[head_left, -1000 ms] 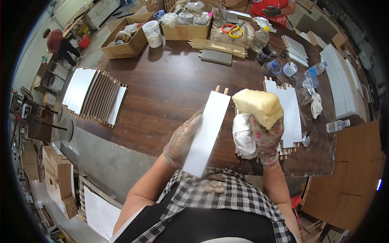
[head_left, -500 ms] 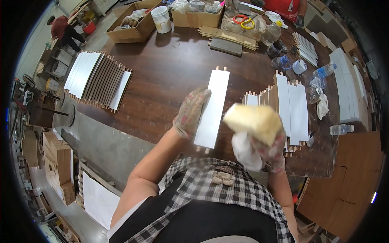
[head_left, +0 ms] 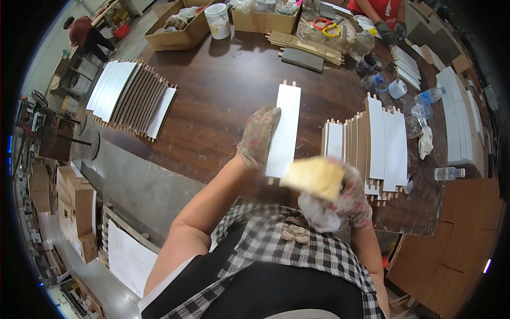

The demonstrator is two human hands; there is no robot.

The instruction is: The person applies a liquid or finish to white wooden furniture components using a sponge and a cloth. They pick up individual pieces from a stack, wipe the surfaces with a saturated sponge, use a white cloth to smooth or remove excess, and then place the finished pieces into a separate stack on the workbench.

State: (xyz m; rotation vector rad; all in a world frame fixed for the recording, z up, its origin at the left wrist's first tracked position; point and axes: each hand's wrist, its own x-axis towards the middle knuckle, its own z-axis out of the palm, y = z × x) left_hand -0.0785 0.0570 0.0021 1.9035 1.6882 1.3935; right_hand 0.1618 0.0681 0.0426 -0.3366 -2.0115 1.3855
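Observation:
A narrow white board [head_left: 287, 122] with wooden dowels at its ends is held upright-lengthwise in front of me, above the brown table. My left hand [head_left: 257, 137], in a flowered glove, grips its left edge, fingers closed. In my right hand [head_left: 355, 198], also gloved, is a pale yellow sponge [head_left: 313, 177], slightly blurred, together with a crumpled white cloth [head_left: 320, 212]. The sponge overlaps the board's near right corner; I cannot tell whether they touch. It hides part of that end, though one dowel shows beside it.
Similar boards [head_left: 112, 87] lie in a row at the table's left, and more boards [head_left: 394, 151] lie close on the right. Behind are cardboard boxes [head_left: 178, 38], a white bucket [head_left: 218, 22], scissors [head_left: 330, 27] and plastic bottles [head_left: 429, 95]. A gloved co-worker [head_left: 387, 32] stands at the far right.
My right hand has brought the sponge left and down, to the board's near end. The board and my left hand have shifted slightly away from me. The co-worker's hands have come further into view.

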